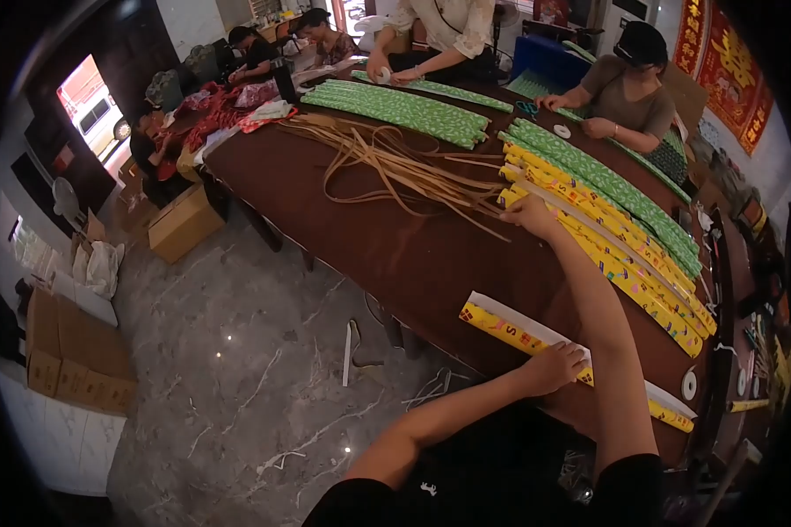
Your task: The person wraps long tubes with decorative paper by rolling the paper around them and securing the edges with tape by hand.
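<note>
My left hand [552, 367] is closed over a yellow patterned sheet of wrapping paper [501, 330], partly rolled with its white inner side showing, near the table's front edge. Farther in, my right hand [527, 216] is pinched at the ends of a loose bundle of long tan strips [387, 167]. Just beside that hand are several yellow wrapping paper rolls [624, 255], side by side. What lies between its fingertips is partly hidden, but strip ends meet them.
Green patterned rolls [395, 110] lie on the brown table [395, 246]. A roll of white tape [689, 384] sits near the right edge. Across the table, one person [628, 97] works by blue scissors [526, 108] and another [439, 35] handles tape. Cardboard boxes [75, 356] stand at left.
</note>
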`<state>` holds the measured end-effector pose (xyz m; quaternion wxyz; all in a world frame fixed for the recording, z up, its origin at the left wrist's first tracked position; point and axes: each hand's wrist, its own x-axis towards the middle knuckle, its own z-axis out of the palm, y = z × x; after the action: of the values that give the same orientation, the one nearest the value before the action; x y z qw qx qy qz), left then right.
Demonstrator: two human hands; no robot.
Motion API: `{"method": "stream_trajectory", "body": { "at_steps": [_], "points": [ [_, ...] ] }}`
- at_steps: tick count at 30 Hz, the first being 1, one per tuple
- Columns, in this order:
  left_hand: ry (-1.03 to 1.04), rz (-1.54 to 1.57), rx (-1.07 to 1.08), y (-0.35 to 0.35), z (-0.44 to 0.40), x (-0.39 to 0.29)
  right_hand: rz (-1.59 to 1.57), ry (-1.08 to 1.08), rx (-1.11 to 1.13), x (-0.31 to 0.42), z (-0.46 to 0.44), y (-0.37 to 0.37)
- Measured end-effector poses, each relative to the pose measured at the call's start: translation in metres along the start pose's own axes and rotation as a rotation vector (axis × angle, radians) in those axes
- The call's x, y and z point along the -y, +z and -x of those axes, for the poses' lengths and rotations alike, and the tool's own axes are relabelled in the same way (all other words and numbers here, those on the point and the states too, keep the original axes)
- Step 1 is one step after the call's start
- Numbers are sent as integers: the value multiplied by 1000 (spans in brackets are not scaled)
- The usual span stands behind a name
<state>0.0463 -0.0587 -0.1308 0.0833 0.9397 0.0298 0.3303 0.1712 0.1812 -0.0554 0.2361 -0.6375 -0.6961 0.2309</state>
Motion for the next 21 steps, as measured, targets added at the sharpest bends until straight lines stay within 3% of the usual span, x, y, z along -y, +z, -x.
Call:
{"method": "stream_trajectory", "body": {
  "at_steps": [1,2,4,7,15,19,21],
  "points": [
    [-5,-15,48,0,-2,1,-312,113,98,8,4,-6],
    [-12,20,72,-2,-3,3,-313,119,88,15,9,-11],
    [-34,99,114,-9,-6,5,-668,163,-20,28,9,-26],
    [-21,152,159,-11,-7,6,-602,280,10,33,9,-52],
    [-57,190,170,-16,-8,3,-715,275,-237,20,33,-94],
    [-36,192,184,-13,-6,4,-925,207,-220,18,74,-129],
    [-30,116,144,-10,-4,6,-1063,96,-102,18,93,-153]
  ]
}}
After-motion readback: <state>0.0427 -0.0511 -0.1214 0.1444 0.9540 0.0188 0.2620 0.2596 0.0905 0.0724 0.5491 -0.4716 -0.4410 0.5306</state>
